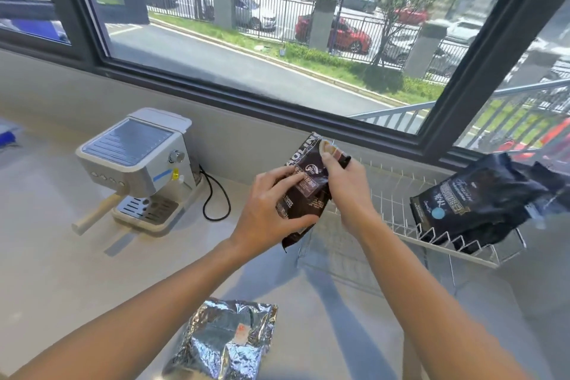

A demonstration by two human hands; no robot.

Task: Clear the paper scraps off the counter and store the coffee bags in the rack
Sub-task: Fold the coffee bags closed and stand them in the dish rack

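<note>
Crumpled and silver, a foil bag lies flat on the counter at six o'clock, nearest my view, between the two forearms. Above it, near centre, I see both hands on a brown coffee bag held upright in the air, just beside the rack's near end. My left hand grasps its lower half, thumb along the near edge, fingers spread over the label. My right hand pinches the top corner (fingers curled tight on the fold). At three o'clock a white wire rack stands on the counter under the window, with a dark blue coffee bag leaning in its far end. At nine o'clock sits a white coffee machine, its black cord looped beside it.
</note>
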